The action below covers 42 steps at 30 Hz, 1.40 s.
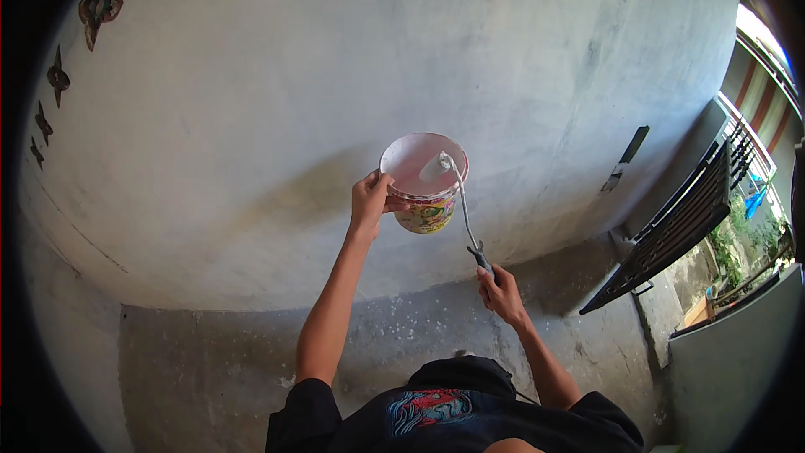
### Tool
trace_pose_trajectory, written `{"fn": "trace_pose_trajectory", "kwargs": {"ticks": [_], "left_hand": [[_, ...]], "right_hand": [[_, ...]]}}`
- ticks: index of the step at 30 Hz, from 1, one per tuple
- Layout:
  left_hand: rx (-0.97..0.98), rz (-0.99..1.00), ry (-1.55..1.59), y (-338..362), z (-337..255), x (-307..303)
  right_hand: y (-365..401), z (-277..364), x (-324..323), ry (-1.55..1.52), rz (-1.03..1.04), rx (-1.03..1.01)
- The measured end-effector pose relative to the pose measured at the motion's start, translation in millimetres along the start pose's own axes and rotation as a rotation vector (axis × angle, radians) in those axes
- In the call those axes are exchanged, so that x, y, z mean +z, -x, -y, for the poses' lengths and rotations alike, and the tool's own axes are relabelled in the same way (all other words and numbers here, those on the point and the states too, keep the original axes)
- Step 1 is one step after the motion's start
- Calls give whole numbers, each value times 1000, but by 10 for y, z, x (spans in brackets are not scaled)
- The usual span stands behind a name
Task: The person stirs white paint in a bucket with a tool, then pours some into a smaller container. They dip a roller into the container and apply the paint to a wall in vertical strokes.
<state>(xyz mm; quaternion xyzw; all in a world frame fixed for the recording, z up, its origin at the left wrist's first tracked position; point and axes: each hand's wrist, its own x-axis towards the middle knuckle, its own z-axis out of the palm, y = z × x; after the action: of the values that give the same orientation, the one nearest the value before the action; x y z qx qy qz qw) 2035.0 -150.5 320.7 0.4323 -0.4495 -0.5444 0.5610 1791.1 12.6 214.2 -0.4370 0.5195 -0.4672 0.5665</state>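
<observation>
My left hand [371,201] grips the rim of a paint bucket [428,216] and holds it up in front of the wall. The bucket has a colourful printed label, and its inside looks pale pink. In my right hand [503,294] is the dark handle of a paint roller [467,218]. Its bent metal rod reaches over the bucket's rim, and the white roller head lies inside the bucket against the inner wall.
A pale, patchy wall [251,101] fills the view ahead. Below it the concrete floor [226,361] is spotted with white paint. Dark metal bars of a gate [679,222] stand at the right. Dark star-shaped ornaments [101,7] line the wall at the left.
</observation>
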Motion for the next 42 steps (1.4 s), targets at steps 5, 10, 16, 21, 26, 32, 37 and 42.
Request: {"fn": "trace_pose_trajectory", "kwargs": {"ticks": [5, 10, 16, 21, 26, 32, 37, 42], "left_hand": [[-7, 27, -29, -44, 16, -8], [4, 1, -26, -97, -6, 67], [67, -28, 73, -220, -100, 176], [83, -53, 110, -431, -41, 254], [94, -74, 158, -462, -120, 399], [82, -89, 167, -372, -62, 363], [77, -95, 127, -134, 206, 203], [53, -145, 43, 395, 516, -141]], "right_hand": [[-31, 338, 6, 21, -4, -187], [-267, 781, -26, 231, -169, -427], [-575, 1670, 127, 498, -435, -720], [-971, 2191, 260, 512, -505, -931], [-1238, 2660, 436, 569, -587, -1078], [-1492, 3055, 737, 552, -642, -1146], [-1699, 3169, 822, 488, -654, -1197], [-1645, 2946, 858, 441, -514, -1161]]}}
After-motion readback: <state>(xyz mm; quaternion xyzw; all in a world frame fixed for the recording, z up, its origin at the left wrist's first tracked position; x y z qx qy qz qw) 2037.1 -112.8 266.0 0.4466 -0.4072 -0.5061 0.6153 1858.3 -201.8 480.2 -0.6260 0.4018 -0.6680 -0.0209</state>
